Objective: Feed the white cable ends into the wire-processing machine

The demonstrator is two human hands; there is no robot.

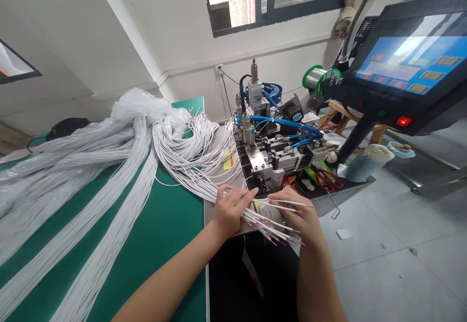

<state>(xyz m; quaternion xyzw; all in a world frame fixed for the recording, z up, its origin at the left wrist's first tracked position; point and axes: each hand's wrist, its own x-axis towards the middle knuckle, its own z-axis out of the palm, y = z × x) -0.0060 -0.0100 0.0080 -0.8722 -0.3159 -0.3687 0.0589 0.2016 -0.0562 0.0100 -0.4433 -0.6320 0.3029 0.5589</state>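
A bundle of white cables (262,222) with pinkish stripped ends fans out in front of the metal wire-processing machine (260,159). My left hand (231,209) is closed around this bundle, thumb pointing toward the machine's front. Just right of it, my right hand (297,215) is closed by the machine's front edge, its fingers partly hidden behind cable ends. One or two cables pass across that hand, and I cannot make out what its fingertips pinch. Behind the left hand, the cables run back in a curve to a large looped pile (193,142).
Plastic-wrapped cable bundles (109,127) lie across the green table (146,259). A touchscreen monitor (412,64) stands at the right. Red-handled scissors (328,180) lie beside the machine, with a wire spool (319,79) behind. A bluish container (365,164) sits at the right corner.
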